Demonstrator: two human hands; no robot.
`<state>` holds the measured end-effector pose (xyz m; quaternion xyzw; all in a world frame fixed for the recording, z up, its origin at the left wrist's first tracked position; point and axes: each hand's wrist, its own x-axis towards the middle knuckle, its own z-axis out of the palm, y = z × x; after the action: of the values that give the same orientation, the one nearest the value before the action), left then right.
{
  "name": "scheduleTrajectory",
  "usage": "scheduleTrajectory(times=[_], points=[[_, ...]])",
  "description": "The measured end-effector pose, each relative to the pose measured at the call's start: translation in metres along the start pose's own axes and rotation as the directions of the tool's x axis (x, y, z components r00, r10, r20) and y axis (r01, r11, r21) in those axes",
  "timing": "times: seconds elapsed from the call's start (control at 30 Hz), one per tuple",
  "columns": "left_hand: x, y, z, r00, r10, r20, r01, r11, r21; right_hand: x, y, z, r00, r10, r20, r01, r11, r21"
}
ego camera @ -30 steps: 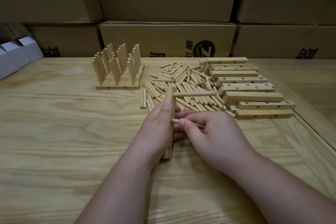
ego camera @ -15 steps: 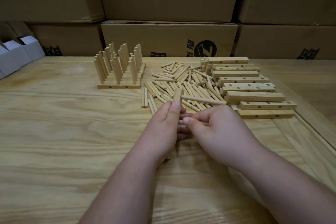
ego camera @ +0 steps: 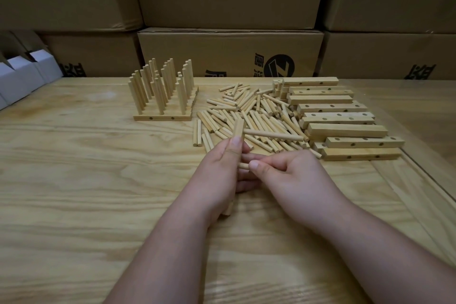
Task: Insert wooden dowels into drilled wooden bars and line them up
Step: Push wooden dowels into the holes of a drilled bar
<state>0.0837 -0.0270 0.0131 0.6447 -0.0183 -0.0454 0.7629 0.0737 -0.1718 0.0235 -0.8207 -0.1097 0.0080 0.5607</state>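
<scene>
My left hand (ego camera: pixel 219 175) grips a drilled wooden bar (ego camera: pixel 238 128) that points away from me, its near end showing below my palm. One dowel (ego camera: pixel 274 134) sticks out of the bar's far hole toward the right. My right hand (ego camera: pixel 288 175) pinches a second dowel (ego camera: pixel 243 166) whose tip meets the bar near its middle. A heap of loose dowels (ego camera: pixel 249 111) lies just beyond my hands. Empty drilled bars (ego camera: pixel 345 128) are stacked on the right. Finished bars with upright dowels (ego camera: pixel 162 96) stand in rows at the back left.
Stacked cardboard boxes (ego camera: pixel 229 49) wall off the back of the plywood table (ego camera: pixel 74 180). Small white boxes (ego camera: pixel 22 76) sit at the far left edge. A raised wooden strip (ego camera: pixel 429 180) runs along the table's right side.
Both hands dipped toward the dowel heap and came back slightly. The bar tilted, then straightened, while my right hand kept the second dowel at the bar's middle.
</scene>
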Motion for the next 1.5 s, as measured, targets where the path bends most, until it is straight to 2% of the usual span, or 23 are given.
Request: scheduleTrajectory(times=[0.23, 0.37, 0.5, 0.63, 0.8, 0.93, 1.13, 1.27, 1.37, 1.43, 1.5], points=[[0.003, -0.005, -0.001, 1.000, 0.010, -0.030, -0.009, 0.999, 0.041, 0.000, -0.001, 0.000, 1.000, 0.000, 0.003, 0.000, 1.000, 0.003], [0.006, -0.005, -0.002, 0.997, -0.021, -0.078, 0.015, 0.996, -0.084, 0.004, 0.000, -0.006, 0.998, -0.031, -0.059, 0.028, 0.998, -0.048], [0.008, -0.003, -0.006, 0.996, -0.071, -0.046, 0.061, 0.981, -0.185, 0.004, 0.002, -0.006, 0.994, -0.033, -0.105, 0.058, 0.970, 0.238], [0.009, -0.003, -0.006, 0.996, -0.083, -0.017, 0.078, 0.974, -0.212, 0.001, 0.004, -0.008, 0.988, -0.074, -0.135, 0.119, 0.926, 0.359], [0.009, -0.001, -0.007, 0.994, -0.104, -0.025, 0.095, 0.967, -0.235, 0.001, 0.007, -0.007, 0.979, -0.155, -0.130, 0.197, 0.876, 0.440], [0.009, -0.002, -0.008, 0.995, -0.086, -0.049, 0.075, 0.979, -0.189, -0.001, 0.007, -0.006, 0.969, -0.233, -0.077, 0.242, 0.854, 0.460], [0.007, -0.003, -0.009, 0.996, -0.055, -0.064, 0.047, 0.993, -0.112, -0.001, 0.004, -0.001, 0.974, -0.223, 0.039, 0.174, 0.847, 0.502], [0.008, -0.003, -0.008, 0.994, -0.074, -0.082, 0.059, 0.984, -0.171, -0.001, 0.007, -0.001, 0.979, -0.205, 0.011, 0.179, 0.877, 0.445], [0.008, -0.002, -0.006, 0.991, -0.067, -0.117, 0.038, 0.972, -0.232, -0.002, 0.009, -0.005, 0.970, -0.196, -0.142, 0.235, 0.902, 0.362], [0.009, 0.000, -0.006, 0.980, -0.057, -0.188, -0.005, 0.949, -0.314, 0.001, 0.012, -0.010, 0.940, -0.219, -0.262, 0.264, 0.952, 0.153], [0.010, 0.003, -0.008, 0.959, -0.070, -0.276, -0.058, 0.900, -0.431, 0.004, 0.016, -0.011, 0.922, -0.244, -0.299, 0.238, 0.970, -0.058]])
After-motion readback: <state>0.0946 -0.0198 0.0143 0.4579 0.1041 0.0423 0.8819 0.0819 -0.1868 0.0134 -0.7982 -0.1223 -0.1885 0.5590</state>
